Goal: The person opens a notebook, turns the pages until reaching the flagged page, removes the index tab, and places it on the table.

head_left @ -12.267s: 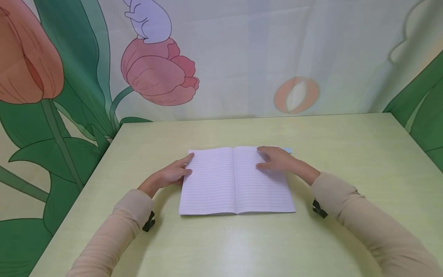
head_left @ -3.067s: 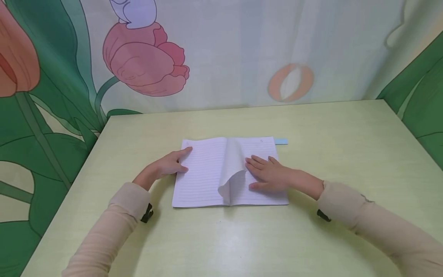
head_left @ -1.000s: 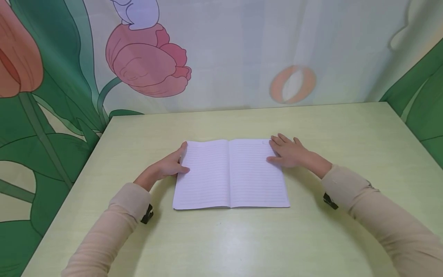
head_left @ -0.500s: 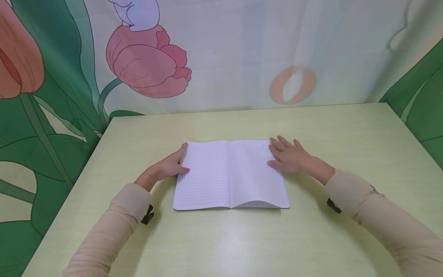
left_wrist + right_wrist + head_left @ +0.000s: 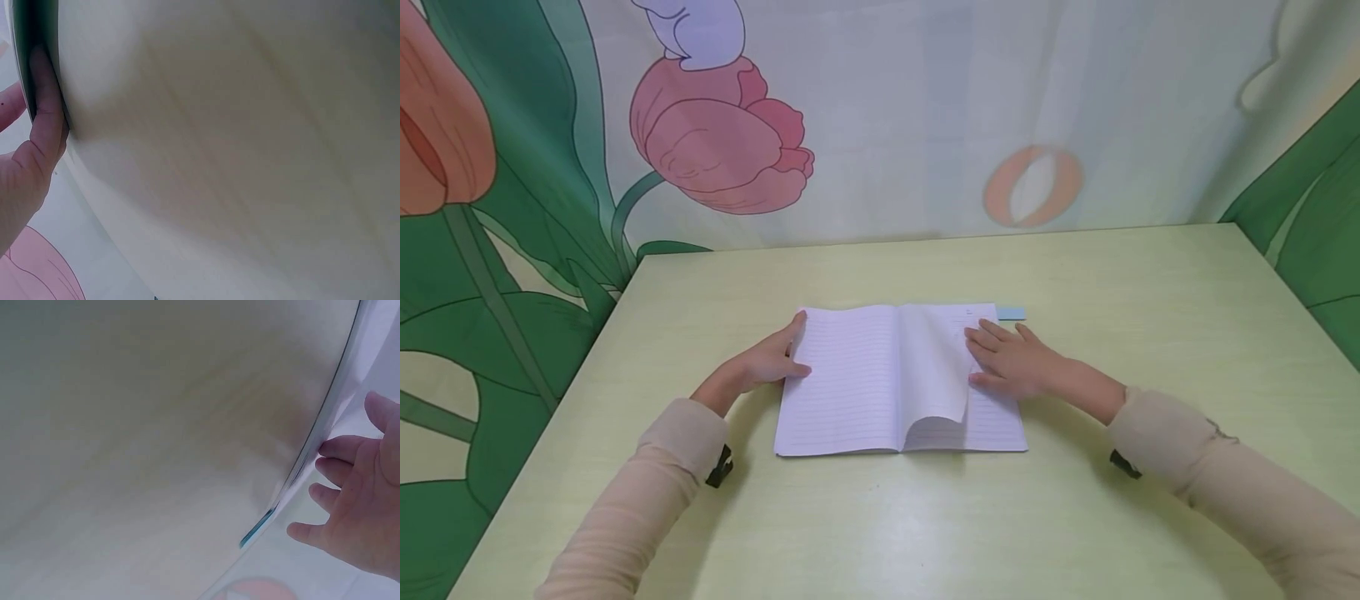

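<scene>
A lined notebook lies spread on the table in the head view. My left hand grips its left edge, thumb on the page; the left wrist view shows fingers tucked behind the edge. On the right half, a single page is lifted and curls leftward, its lower edge raised. Beside that page's free edge, my right hand rests with fingers extended, fingertips touching it. In the right wrist view, the right hand has its fingers spread at the notebook's edge. A light blue tab sticks out from the notebook's upper right corner.
The pale wooden table surrounds the notebook on all sides. Behind its far edge hangs a backdrop printed with tulips, leaves and a white animal. Black wrist straps show under both beige sleeves.
Over the last second the right hand has slid left and toward the near edge, lifting and curling the right page. The blue tab has come into sight again. The left hand has stayed put.
</scene>
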`<state>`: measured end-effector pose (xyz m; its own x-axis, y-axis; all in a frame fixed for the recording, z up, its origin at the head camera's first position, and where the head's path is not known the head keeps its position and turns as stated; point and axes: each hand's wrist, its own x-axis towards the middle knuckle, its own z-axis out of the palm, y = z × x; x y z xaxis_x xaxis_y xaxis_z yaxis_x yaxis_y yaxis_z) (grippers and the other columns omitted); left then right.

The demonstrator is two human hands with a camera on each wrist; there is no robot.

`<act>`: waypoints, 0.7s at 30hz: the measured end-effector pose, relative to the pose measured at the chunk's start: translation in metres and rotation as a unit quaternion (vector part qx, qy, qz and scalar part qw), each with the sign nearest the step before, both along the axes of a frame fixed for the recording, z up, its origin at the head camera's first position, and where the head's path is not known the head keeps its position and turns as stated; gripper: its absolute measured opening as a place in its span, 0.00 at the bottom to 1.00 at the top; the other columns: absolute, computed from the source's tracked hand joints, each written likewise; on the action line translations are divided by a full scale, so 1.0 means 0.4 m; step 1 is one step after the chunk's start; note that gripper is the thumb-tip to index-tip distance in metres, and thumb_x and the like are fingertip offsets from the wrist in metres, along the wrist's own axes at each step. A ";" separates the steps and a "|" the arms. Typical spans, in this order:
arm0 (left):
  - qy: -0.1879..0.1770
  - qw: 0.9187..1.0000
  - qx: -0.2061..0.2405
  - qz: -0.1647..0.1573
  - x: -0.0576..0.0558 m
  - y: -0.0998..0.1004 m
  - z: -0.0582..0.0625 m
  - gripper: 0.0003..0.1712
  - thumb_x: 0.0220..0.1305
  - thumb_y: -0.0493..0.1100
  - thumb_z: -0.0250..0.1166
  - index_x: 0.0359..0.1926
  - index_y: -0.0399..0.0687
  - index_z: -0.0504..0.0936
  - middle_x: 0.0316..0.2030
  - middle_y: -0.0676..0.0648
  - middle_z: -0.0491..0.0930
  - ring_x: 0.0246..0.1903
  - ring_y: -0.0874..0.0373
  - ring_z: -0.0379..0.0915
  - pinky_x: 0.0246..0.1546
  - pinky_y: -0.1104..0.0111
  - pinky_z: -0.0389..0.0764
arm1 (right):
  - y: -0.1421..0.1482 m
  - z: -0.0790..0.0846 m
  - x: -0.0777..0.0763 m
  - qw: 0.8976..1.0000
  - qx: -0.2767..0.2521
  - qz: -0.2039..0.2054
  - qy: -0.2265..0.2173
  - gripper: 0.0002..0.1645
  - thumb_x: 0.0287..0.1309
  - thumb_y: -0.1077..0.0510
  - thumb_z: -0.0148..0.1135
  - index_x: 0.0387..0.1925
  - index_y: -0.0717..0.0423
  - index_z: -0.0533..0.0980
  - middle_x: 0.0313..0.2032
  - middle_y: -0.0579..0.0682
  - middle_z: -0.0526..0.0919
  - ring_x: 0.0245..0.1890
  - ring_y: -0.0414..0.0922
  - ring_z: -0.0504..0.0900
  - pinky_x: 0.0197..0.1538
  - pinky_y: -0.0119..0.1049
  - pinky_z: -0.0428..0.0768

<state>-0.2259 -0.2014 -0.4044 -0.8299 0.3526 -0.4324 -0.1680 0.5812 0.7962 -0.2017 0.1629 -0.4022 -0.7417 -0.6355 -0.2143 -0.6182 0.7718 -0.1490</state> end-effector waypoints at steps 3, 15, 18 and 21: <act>-0.003 1.000 0.005 -0.001 0.000 0.000 0.000 0.53 0.59 0.27 0.55 0.69 0.50 0.26 0.69 0.47 0.22 0.67 0.50 0.24 0.61 0.52 0.50 | -0.015 0.003 0.016 1.000 -0.014 0.016 -0.012 0.38 0.63 0.45 0.48 0.65 0.68 0.55 0.67 0.59 0.53 0.67 0.58 0.45 0.59 0.64 0.47; -0.012 1.000 0.022 -0.007 0.002 -0.005 -0.002 0.50 0.60 0.26 0.53 0.70 0.46 0.29 0.69 0.44 0.24 0.67 0.47 0.29 0.59 0.50 0.55 | -0.095 0.007 0.050 0.997 -0.032 0.056 -0.053 0.44 0.62 0.41 0.48 0.67 0.66 0.50 0.69 0.57 0.47 0.68 0.55 0.41 0.60 0.63 0.44; -0.003 1.000 0.024 -0.016 0.003 -0.008 0.001 0.47 0.61 0.27 0.52 0.70 0.42 0.30 0.69 0.44 0.26 0.67 0.50 0.24 0.62 0.53 0.49 | -0.120 0.008 0.056 0.996 -0.028 0.064 -0.063 0.44 0.63 0.40 0.46 0.68 0.63 0.48 0.69 0.55 0.44 0.68 0.53 0.38 0.61 0.61 0.43; -0.015 0.999 0.033 -0.016 0.004 -0.008 0.004 0.43 0.66 0.33 0.50 0.70 0.43 0.30 0.69 0.44 0.26 0.67 0.50 0.24 0.62 0.51 0.46 | -0.146 0.011 0.062 0.994 -0.027 0.072 -0.073 0.44 0.63 0.39 0.45 0.69 0.61 0.46 0.70 0.54 0.42 0.68 0.52 0.37 0.62 0.60 0.41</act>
<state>-0.2243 -0.2047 -0.4027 -0.8047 0.4073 -0.4319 -0.1738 0.5340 0.8274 -0.1768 0.1046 -0.3978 -0.6056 -0.7466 -0.2754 -0.6909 0.6650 -0.2837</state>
